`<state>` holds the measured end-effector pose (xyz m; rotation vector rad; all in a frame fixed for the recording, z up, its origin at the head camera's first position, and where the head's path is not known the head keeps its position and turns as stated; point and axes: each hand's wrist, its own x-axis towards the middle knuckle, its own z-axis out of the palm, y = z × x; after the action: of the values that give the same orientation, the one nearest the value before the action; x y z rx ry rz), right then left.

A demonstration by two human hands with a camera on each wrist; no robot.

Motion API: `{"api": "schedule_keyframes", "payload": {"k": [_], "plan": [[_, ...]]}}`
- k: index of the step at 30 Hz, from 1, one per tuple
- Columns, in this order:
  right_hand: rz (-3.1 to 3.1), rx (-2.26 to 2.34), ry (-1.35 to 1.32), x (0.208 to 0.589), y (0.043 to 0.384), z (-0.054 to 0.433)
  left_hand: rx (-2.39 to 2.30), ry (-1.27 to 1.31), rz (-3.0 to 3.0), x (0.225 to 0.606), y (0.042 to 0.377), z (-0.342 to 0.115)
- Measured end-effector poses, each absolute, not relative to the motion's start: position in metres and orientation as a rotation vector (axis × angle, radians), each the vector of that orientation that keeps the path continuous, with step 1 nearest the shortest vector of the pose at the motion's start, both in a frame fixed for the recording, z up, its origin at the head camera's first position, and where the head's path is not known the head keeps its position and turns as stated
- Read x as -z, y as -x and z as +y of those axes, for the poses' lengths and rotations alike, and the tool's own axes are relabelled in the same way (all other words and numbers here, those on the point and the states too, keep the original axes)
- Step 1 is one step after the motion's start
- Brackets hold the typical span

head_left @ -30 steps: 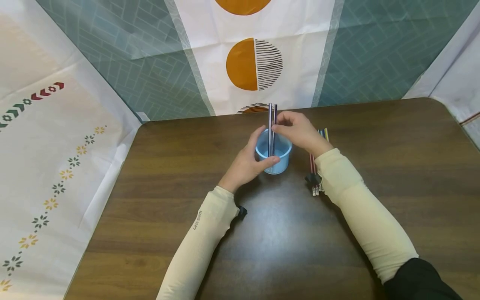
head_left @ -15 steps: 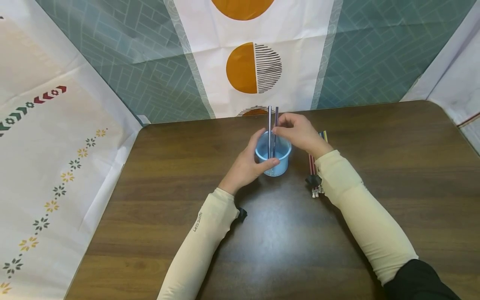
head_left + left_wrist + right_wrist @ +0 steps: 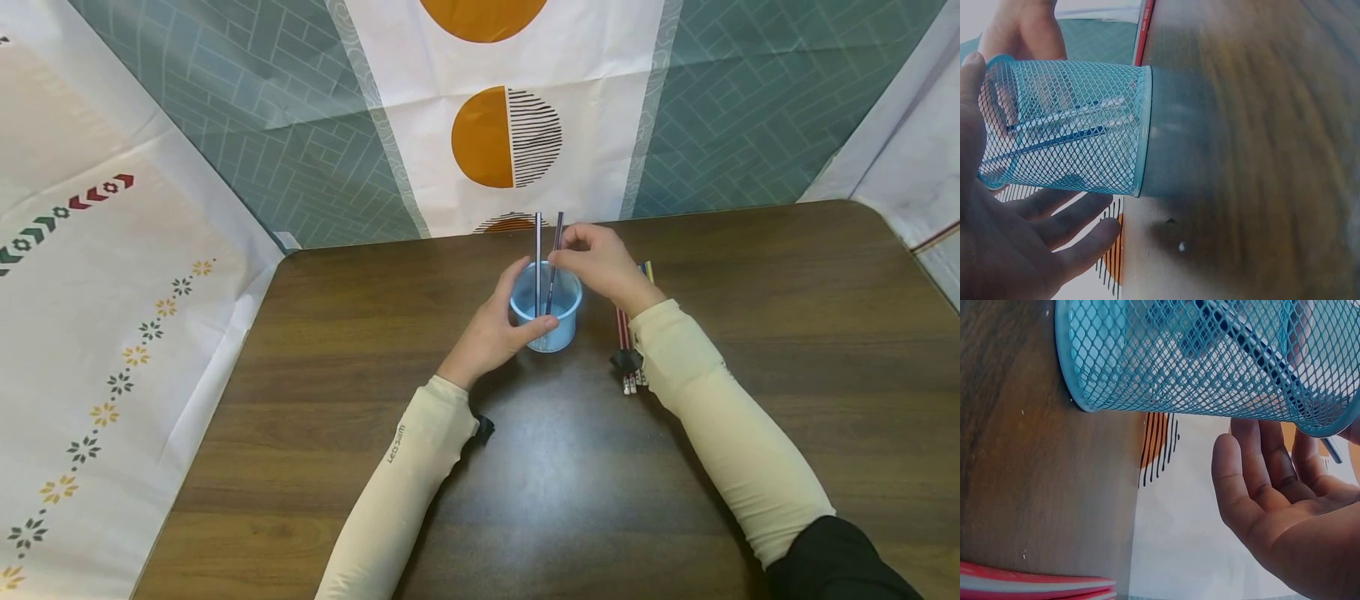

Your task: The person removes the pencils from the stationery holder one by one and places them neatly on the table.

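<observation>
A light blue mesh pen cup (image 3: 560,333) stands upright on the wooden table. My left hand (image 3: 491,337) holds it from the left, thumb at the front and fingers round the far side. Two slim dark-and-light striped pencils stand inside the cup. One pencil (image 3: 537,250) is nearly vertical and untouched by the right hand. My right hand (image 3: 603,262) pinches the other pencil (image 3: 558,237) near the rim, its top tilted right. Through the mesh in the left wrist view, pale ends of the pencils (image 3: 1079,134) show near the cup's bottom.
Several more pencils (image 3: 623,329), with red and yellow among their colours, lie on the table (image 3: 360,400) to the right of the cup, partly hidden by the right forearm. A patterned cloth (image 3: 420,167) hangs behind the table's far edge.
The two pencils were close together in the cup. The right hand has shifted slightly right, leaning one pencil away from the other. The left hand keeps its hold on the cup.
</observation>
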<state>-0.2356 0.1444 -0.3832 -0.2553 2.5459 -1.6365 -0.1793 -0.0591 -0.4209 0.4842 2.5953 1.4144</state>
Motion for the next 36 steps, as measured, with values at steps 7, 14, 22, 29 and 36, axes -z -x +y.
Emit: {"api": "schedule_keyframes", "payload": {"k": [7, 14, 22, 29, 36], "plan": [[2.547, 1.663, 0.226, 0.3839, 0.2362, 0.1474, -1.397, -0.484, 2.613, 0.4207, 0.1801, -0.0586], [2.534, 1.676, 0.192, 0.3818, 0.2359, 0.1486, -1.396, -0.486, 2.612, 0.4197, 0.1807, -0.0584], [2.479, 1.741, 0.148, 0.3804, 0.2352, 0.1516, -1.39, -0.477, 2.612, 0.4189, 0.181, -0.058], [2.413, 1.841, 0.125, 0.3801, 0.235, 0.1531, -1.401, -0.47, 2.598, 0.4194, 0.1806, -0.0583], [2.411, 1.865, 0.115, 0.3786, 0.2347, 0.1528, -1.402, -0.486, 2.6, 0.4195, 0.1797, -0.0591]]}}
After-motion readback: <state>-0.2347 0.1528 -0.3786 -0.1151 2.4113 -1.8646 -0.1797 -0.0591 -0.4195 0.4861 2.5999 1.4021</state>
